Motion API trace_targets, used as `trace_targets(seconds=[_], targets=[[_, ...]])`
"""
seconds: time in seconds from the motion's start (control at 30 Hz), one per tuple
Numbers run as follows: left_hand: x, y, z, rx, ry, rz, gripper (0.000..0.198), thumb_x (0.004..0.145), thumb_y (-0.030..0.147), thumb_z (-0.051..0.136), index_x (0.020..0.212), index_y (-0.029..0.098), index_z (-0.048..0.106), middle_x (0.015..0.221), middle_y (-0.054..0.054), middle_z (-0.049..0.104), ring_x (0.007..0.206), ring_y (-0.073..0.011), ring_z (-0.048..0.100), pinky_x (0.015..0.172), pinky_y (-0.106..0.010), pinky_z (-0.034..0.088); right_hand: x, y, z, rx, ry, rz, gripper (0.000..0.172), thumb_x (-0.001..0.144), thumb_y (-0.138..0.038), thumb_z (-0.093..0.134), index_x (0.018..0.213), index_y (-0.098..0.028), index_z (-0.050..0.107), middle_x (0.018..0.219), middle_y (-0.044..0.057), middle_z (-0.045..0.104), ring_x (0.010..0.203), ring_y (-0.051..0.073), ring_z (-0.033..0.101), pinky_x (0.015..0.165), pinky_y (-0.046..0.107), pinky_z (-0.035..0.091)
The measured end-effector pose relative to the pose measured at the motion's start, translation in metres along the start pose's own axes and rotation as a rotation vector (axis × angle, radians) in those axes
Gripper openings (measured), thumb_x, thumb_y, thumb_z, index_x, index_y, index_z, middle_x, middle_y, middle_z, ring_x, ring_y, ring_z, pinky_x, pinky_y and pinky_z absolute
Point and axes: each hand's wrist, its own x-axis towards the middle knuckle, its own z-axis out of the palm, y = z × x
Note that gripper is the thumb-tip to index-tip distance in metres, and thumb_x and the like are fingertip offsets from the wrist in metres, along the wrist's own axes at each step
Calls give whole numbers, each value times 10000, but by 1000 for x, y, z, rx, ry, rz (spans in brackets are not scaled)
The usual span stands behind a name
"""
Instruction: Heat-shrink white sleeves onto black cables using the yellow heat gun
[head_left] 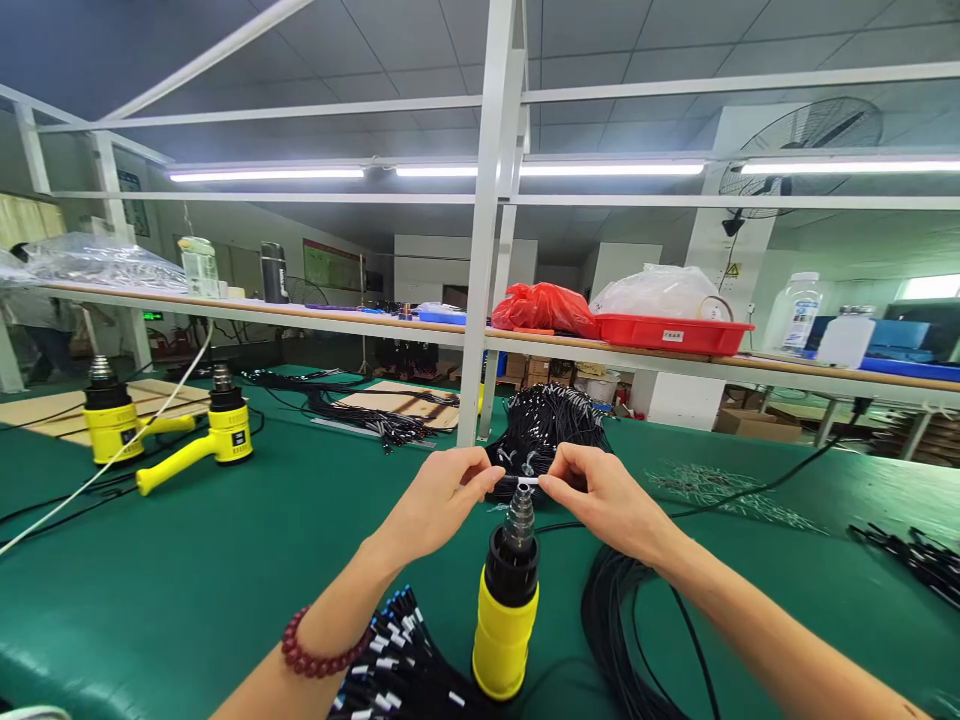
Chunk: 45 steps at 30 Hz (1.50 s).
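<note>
Fingers of the left hand and fingers of the right hand close in a pinch on opposite ends of a short white sleeve. They hold it level at the centre of the frame, just above the metal nozzle of a yellow heat gun that stands upright on the green worktop.

At far left, two more heat guns lie well apart from the hands. A red bead bracelet circles the left wrist. A bundle of leads with white and blue ends lies at lower centre, just beside the gun's base. A heap of black cables sits behind the hands. A coil of black cable lies under the right forearm. Loose white pieces are scattered at right, below a shelf with a red tray.

The hold looks sound, with the sleeve over the mouth of the nozzle and clear of the metal. By the look of it, doing this well calls for three things:
- Fingertips out to either side of the nozzle, never over it.
- A level, centred sleeve, so that both ends get the same exposure.
- Forearms and the coil clear of the gun, which would tip easily if nudged.
</note>
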Motion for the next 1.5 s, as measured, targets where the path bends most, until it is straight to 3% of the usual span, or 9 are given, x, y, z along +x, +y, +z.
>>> trace_targets(seconds=[0.83,1.03,1.17,1.33,1.5], targets=[[8,-7,5,-68,38,-26,189,855,344,567,755,187,597,763,6,650,737,-166,584,668,-264,442,9,12,8,-27,6,18,172,796,-248,579,638,-191,539,613,-23,574,563,122,454,514,243,314],[8,-10,5,-80,44,-31,138,832,319,594,794,187,610,802,-3,659,780,-176,598,698,-269,451,8,12,1,-7,-41,11,162,823,-235,555,718,-162,656,687,15,660,617,138,521,564,258,360],[8,-10,5,-56,27,-10,256,888,416,535,798,187,603,765,7,649,711,-156,568,644,-253,422,5,12,-5,12,-71,-3,197,839,-241,543,751,-155,697,692,22,678,606,139,526,562,262,360],[9,-12,7,38,-23,-25,477,955,496,364,667,183,580,618,8,587,603,-150,531,573,-253,364,5,11,-5,13,-59,-3,189,825,-238,555,737,-156,701,682,20,680,599,140,532,553,259,361],[9,-12,8,-17,-41,-30,409,933,451,418,667,179,570,635,11,585,620,-147,516,580,-248,358,6,15,-3,20,-53,11,148,787,-213,572,711,-165,690,670,15,673,590,136,526,551,256,366]])
